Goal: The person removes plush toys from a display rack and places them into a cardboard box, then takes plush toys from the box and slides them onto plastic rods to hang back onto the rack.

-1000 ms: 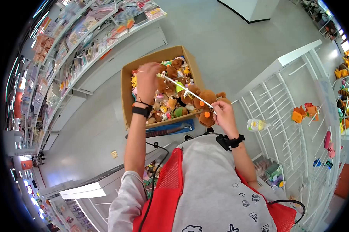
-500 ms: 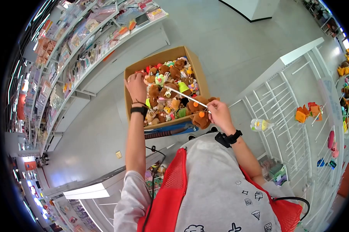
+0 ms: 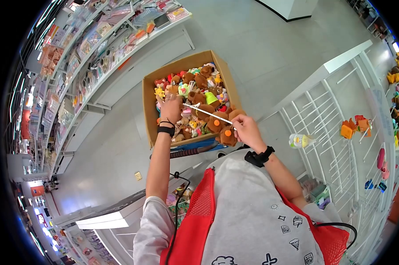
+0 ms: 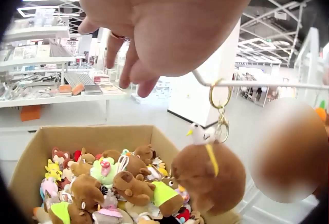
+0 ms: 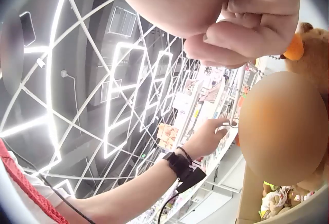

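Note:
My right hand grips one end of a white rod, its fingers curled in the right wrist view. Brown plush toys with orange parts hang along the rod near that hand. A brown plush with a small white bird on top hangs by a gold ring near the rod's bent far end. My left hand is beside that end, over the toy-filled cardboard box; its fingers look loosely extended. Whether it touches the rod is unclear.
Stocked white shelves curve along the left. A white wire rack with a few hanging items stands at the right. A brown-wrapped handle and something blue lie at the box's near side.
My left hand moved from the rod's far end to the box's left side, then back right beside that end. My right hand and the rod shifted slightly left.

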Motion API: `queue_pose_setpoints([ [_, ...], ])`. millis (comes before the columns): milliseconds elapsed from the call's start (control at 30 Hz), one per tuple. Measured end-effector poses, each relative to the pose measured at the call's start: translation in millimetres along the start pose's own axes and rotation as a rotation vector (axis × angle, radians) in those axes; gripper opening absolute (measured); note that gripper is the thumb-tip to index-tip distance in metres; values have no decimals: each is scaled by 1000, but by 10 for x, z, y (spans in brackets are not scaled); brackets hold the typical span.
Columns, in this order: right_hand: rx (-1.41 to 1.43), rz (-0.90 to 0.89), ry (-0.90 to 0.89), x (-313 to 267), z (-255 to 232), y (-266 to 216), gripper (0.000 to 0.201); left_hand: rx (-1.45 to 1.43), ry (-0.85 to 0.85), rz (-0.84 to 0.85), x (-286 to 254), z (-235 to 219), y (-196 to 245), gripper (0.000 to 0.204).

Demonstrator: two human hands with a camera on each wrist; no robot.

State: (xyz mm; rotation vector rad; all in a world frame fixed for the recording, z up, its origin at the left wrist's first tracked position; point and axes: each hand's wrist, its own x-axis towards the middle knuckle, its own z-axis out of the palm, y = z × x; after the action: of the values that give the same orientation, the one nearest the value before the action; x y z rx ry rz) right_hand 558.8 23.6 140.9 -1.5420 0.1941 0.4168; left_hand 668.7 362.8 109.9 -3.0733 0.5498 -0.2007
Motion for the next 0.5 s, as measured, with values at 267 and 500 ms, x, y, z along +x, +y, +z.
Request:
queue_pose_setpoints([
  [267, -29, -5, -8, 16, 56, -25, 19, -84, 220, 234, 88, 445, -187, 37],
  [500, -22, -7, -18, 16, 136, -1, 18, -66, -30, 22, 85, -124, -200, 15],
])
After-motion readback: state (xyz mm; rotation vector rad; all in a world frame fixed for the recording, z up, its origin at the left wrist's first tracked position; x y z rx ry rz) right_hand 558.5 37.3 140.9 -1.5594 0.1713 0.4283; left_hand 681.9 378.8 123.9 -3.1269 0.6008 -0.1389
